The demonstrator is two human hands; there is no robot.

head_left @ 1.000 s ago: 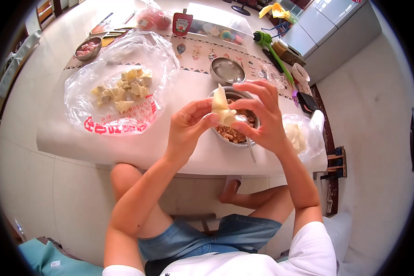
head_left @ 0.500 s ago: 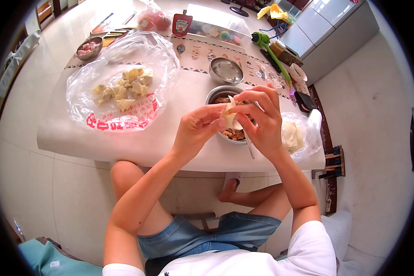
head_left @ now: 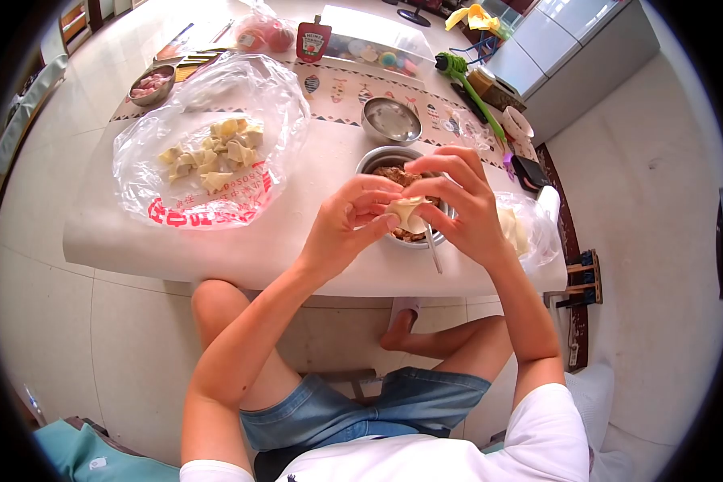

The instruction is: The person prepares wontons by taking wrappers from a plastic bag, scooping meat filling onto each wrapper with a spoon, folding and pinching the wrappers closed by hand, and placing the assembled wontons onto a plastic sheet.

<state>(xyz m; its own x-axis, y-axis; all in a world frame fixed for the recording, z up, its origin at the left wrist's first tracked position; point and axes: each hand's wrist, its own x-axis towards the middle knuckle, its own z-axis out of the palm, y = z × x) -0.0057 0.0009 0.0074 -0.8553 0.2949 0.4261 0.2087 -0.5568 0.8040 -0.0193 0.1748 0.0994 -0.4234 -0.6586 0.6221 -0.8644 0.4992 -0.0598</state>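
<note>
Between my two hands is a pale wonton (head_left: 407, 212), its wrapper folded over. My left hand (head_left: 356, 221) pinches one side of it with thumb and fingers. From the other side, my right hand (head_left: 460, 203) grips it between thumb and forefinger, the other fingers raised. Just beneath is a metal bowl (head_left: 367, 163) of brown minced filling (head_left: 394, 174), partly hidden by my hands. A metal utensil handle (head_left: 435, 254) sticks out over its near rim. Right of my right hand, a stack of wrappers (head_left: 512, 229) lies in a clear plastic bag (head_left: 541, 233).
Several folded wontons (head_left: 217, 153) lie on a plastic bag (head_left: 132, 173) at the left. Behind the filling stands a smaller metal bowl (head_left: 391, 120). A bowl of pinkish pieces (head_left: 151, 83), a red Heinz pouch (head_left: 313, 40) and a clear plastic box (head_left: 377, 44) are farther back.
The wrapper stood upright with a raised point before; now it is folded lower and more compact. Both hands remain over the bowl, the fingers shifted slightly around it.
</note>
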